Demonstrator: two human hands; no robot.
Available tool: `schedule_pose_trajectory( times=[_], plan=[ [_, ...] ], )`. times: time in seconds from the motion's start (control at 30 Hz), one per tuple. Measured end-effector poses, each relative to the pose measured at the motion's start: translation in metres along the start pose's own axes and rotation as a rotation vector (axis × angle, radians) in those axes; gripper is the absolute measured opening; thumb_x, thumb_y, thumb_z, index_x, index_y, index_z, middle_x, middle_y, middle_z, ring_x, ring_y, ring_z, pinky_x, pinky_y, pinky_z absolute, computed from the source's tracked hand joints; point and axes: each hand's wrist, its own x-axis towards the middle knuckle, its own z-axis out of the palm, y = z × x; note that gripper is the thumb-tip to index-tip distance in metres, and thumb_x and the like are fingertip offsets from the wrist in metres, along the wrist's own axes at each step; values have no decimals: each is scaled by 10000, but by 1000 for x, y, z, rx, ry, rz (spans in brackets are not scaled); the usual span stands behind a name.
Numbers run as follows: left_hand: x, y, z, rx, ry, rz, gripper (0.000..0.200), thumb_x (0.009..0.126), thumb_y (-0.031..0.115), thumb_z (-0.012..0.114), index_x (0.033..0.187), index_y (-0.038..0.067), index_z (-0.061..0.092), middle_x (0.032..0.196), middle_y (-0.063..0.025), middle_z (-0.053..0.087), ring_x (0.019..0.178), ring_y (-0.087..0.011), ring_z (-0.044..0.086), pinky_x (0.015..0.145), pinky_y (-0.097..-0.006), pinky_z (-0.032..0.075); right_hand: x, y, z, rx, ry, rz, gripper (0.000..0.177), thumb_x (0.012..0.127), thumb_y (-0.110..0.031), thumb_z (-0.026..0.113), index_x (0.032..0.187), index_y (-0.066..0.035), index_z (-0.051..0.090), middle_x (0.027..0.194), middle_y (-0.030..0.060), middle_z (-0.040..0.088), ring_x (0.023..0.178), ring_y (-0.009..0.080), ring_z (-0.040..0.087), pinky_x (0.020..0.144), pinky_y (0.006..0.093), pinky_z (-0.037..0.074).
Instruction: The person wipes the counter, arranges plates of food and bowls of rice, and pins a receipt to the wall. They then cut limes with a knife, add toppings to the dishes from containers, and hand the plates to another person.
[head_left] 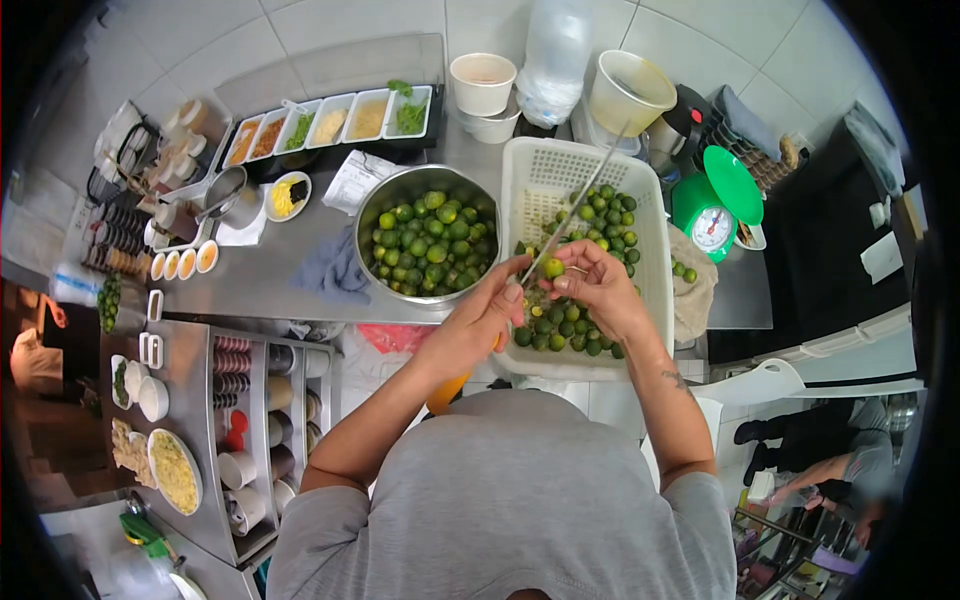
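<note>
Standing at the steel counter (260, 285), I had both hands raised over its near edge.

1. The white basket (560, 165), the largest item, lay directly under and beyond my right hand (595, 290). It held loose limes (605, 215) piled along its far-right side and its near side.
2. The steel bowl (420, 172) stood just beyond my left hand (485, 320), touching the basket's left wall. It was filled with more green limes, well below the rim.
3. A green scale (712, 210) sat to the right of my right hand, outside the basket.
4. A blue cloth (335, 265) lay to the left of my left hand, against the bowl.
5. My left hand was closed around the handle of the knife (575, 205). An orange end showed below the wrist. The blade ran up and away from the hand, slanting right across the basket.
6. My right hand was closed in a pinch, thumb and fingertips around a single held lime (552, 268). The fruit was yellow-green and sat between my two hands, above the basket's near half.
7. The blade's near end met the held lime. I could not tell whether the edge had entered the skin.
</note>
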Motion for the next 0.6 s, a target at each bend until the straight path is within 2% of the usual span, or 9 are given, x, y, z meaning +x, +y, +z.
schedule_pose_trajectory(
  times=[0.13, 0.23, 0.43, 0.53, 0.6],
  plan=[
    [10, -2, 3, 23, -70, -40, 644, 969, 514, 341, 1433, 78, 247, 844, -26, 470, 592, -84, 452, 494, -197, 363, -4, 3, 5, 21, 13, -104, 277, 832, 39, 620, 1085, -17, 522, 1027, 59, 598, 911, 149, 616, 790, 268, 495],
    [12, 4, 6, 18, -111, -31, 630, 968, 523, 330, 1410, 74, 310, 839, -24, 472, 584, -86, 456, 486, -202, 366, -6, 7, 3, -12, 37, -152, 287, 833, 38, 620, 1103, -8, 535, 1025, 49, 604, 919, 125, 591, 821, 260, 483],
    [17, -10, 3, 74, -49, -35, 584, 976, 499, 331, 1341, 51, 415, 826, -22, 462, 575, -81, 445, 490, -212, 378, -12, 10, 5, 78, 73, -122, 281, 860, 22, 588, 1138, 8, 550, 1004, 47, 613, 929, 118, 571, 835, 261, 472],
    [14, -12, 4, 374, 19, -25, 549, 979, 464, 354, 1312, 34, 430, 915, -84, 539, 708, -158, 555, 623, -263, 456, -13, 7, 6, 119, 157, -120, 271, 877, 6, 570, 1147, 18, 549, 984, 52, 615, 908, 125, 575, 812, 262, 474],
    [8, -19, 8, 516, 74, 41, 508, 981, 421, 365, 1298, 30, 435, 1064, -179, 541, 917, -293, 557, 784, -362, 443, -11, 13, -1, 154, 226, -135, 266, 885, -4, 563, 1148, 30, 551, 965, 57, 617, 885, 129, 577, 793, 262, 474]
  ],
)
